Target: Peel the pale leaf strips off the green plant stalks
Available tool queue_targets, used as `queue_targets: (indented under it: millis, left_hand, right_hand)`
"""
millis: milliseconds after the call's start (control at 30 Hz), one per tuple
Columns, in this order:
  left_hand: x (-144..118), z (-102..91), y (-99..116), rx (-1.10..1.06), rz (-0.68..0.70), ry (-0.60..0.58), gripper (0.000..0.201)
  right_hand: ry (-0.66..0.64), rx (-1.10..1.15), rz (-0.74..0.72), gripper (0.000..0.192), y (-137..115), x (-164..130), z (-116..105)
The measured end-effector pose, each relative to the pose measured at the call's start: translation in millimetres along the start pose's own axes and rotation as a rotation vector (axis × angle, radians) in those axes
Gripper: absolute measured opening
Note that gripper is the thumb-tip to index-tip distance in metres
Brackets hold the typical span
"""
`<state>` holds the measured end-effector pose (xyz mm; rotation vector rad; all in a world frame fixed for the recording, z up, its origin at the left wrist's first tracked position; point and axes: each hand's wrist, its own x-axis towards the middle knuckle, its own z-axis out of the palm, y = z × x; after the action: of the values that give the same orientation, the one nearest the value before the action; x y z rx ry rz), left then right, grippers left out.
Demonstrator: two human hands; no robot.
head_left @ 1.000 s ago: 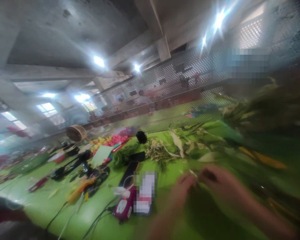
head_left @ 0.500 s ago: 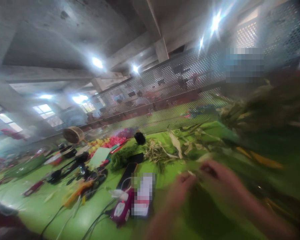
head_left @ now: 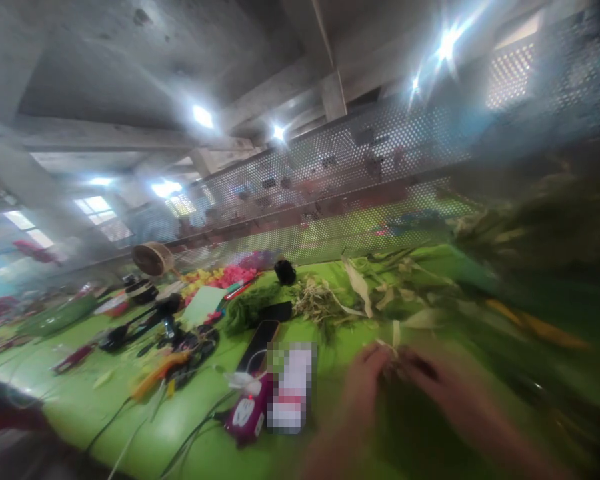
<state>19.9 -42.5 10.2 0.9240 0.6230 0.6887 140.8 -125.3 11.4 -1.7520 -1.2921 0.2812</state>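
My left hand (head_left: pixel 371 368) and my right hand (head_left: pixel 425 373) meet low over the green table, right of centre, both with fingers closed. Between their fingertips is a pale dried leaf strip (head_left: pixel 396 333), its end pointing up. Motion blur and the fingers hide its lower part. Just beyond the hands, a long pale dried leaf (head_left: pixel 359 287) and a heap of dried plant strips (head_left: pixel 317 300) lie on the table. A phone with a lit, blurred-out screen (head_left: pixel 293 387) lies left of my left hand.
A purple power socket (head_left: pixel 250 413) with cables, a dark phone (head_left: pixel 259 347) and an orange-handled tool (head_left: pixel 160 375) are to the left. Pink and yellow petals (head_left: pixel 237 275) lie farther back. A perforated metal screen (head_left: pixel 300 207) runs behind the table. Yellow-handled scissors (head_left: pixel 540 327) are at right.
My hands have come closer together, and the pale strip now stands up between them. The whole view has shifted slightly, with objects appearing a little farther right.
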Motion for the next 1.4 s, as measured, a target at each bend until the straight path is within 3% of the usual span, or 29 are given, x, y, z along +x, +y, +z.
queue_targets:
  millis: [233,533,700,800,1000,1167,1400]
  left_hand:
    - [-0.6,0.9,3.3,-0.019,-0.060,0.129,0.026]
    - [6.3,-10.3,-3.4,0.080,0.091,0.087,0.031]
    - [3.0,-1.9,-10.0,0.077,0.089,0.017,0.029]
    - [-1.8,4.8,-9.3,0.034,0.092,-0.011,0.027]
    - [-4.3,10.6,-6.7,-0.076,0.048,0.046,0.022]
    - [-3.0,12.7,-7.5,-0.163,0.040,0.109,0.022]
    - [0.3,7.7,-9.7,-0.126,0.068,0.131,0.028]
  right_hand:
    - [-0.036,-0.077,-0.018,0.024,2.8,1.3,-4.0]
    - [0.027,-0.059,0.022,0.025,-4.0,-3.1,-7.7]
    - [-0.095,0.070,0.021,0.029,-5.4,-9.9,8.4]
    - [-0.076,0.081,0.046,0.028,-5.0,-10.3,14.9]
    - [-0.081,0.009,0.044,0.022,-6.7,-9.2,11.9]
    - [-0.093,-0.048,-0.013,0.018,-8.8,-10.3,11.2]
    - [-0.122,-0.100,-0.127,0.018,-10.8,-14.7,18.7]
